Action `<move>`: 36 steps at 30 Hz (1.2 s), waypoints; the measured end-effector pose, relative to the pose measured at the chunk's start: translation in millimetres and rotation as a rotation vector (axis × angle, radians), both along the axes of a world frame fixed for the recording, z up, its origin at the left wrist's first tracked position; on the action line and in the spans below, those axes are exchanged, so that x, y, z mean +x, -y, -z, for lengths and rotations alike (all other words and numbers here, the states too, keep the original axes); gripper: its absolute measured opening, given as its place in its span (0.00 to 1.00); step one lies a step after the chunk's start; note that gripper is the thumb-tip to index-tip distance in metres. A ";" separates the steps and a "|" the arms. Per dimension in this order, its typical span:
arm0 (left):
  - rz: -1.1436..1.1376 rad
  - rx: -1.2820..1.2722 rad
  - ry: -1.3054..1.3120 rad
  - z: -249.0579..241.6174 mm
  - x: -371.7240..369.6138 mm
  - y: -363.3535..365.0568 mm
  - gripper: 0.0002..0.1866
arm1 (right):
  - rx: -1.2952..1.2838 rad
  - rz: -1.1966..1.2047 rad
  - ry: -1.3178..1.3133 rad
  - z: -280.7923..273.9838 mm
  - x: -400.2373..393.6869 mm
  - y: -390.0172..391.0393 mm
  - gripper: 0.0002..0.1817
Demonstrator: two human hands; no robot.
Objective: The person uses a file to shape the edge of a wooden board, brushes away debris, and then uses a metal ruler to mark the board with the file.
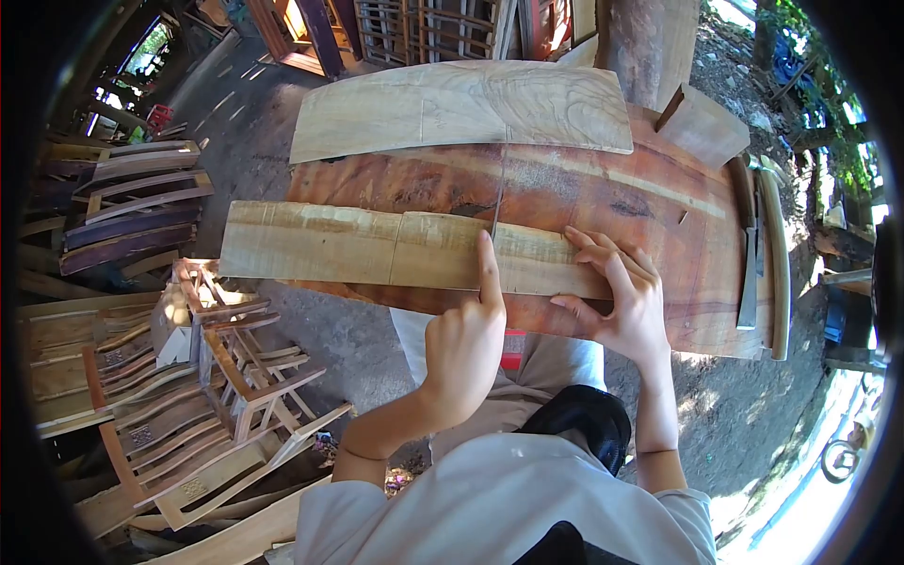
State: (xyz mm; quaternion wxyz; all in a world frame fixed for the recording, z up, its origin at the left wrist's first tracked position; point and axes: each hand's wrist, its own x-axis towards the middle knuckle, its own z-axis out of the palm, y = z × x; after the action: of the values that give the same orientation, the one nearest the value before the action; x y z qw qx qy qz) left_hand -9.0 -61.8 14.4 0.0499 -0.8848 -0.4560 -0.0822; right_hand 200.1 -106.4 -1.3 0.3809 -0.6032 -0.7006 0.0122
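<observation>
A pale, slightly curved wooden board (311,245) lies across a reddish-brown wooden tabletop (395,184), with thin lines marked across its width. My left hand (466,344) points with its index finger stretched out, the fingertip on the board's face close to one of these lines; the other fingers are curled in, with nothing seen in them. Around the board's right part sits my right hand (629,292), fingers at the far edge and thumb at the near edge. Farther back lies a second pale board (461,108) with swirled grain and similar lines.
A wooden block (704,127) rests at the tabletop's far right corner. Along the right edge lie a flat-bladed tool (749,282) and a long curved wooden strip (776,254). Slatted chair parts (169,424) and stacked curved pieces (132,207) crowd the floor at left.
</observation>
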 end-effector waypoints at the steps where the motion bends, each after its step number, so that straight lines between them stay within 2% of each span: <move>1: 0.004 0.004 0.001 0.2 -0.1 -0.5 0.50 | -0.042 0.005 -0.006 -1.3 -0.3 1.3 0.34; 2: 0.012 -0.002 0.003 0.2 -0.9 -1.3 0.50 | -0.084 0.010 -0.012 -2.2 -0.7 2.6 0.30; 4: 0.021 -0.003 0.006 -1.4 -6.5 0.9 0.50 | -0.084 0.010 -0.011 -1.8 -0.1 3.5 0.30; 6: 0.011 -0.159 0.101 -4.2 -20.5 18.9 0.49 | -0.084 0.008 -0.010 0.4 1.6 1.3 0.30; 8: 0.000 -0.119 0.033 -8.8 -26.1 32.6 0.49 | -0.002 -0.003 0.006 3.6 2.0 0.3 0.38; 14: -0.002 -0.084 0.035 0.1 -12.0 13.8 0.48 | 0.014 0.003 0.022 4.9 0.8 0.1 0.38; 17: -0.033 -0.049 0.085 5.5 -2.8 4.3 0.48 | 0.004 0.001 0.025 3.3 0.7 0.4 0.37; 19: -0.015 -0.142 0.130 -0.1 -10.5 11.1 0.48 | -0.011 0.010 0.006 1.5 -0.5 1.4 0.37; 22: 0.025 -0.066 0.015 -6.7 -32.6 31.6 0.49 | -0.050 0.023 -0.024 0.1 -0.5 2.3 0.35; 29: -0.003 -0.150 0.130 1.6 -15.1 12.6 0.48 | -0.011 0.015 -0.013 2.5 -1.5 -0.3 0.31; 32: -0.015 -0.114 0.110 2.9 -6.5 5.2 0.48 | -0.021 0.007 -0.007 2.0 -0.4 0.1 0.31; 36: 0.052 -0.066 0.074 -3.3 -32.6 27.0 0.50 | -0.053 0.019 -0.020 0.0 -0.2 1.3 0.31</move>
State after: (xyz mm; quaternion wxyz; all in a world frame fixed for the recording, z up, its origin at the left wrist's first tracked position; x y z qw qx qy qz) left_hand -41.6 -88.8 17.7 0.0015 -0.8939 -0.4368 -0.1009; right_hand 200.0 -107.7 -1.2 0.3718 -0.6194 -0.6907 0.0331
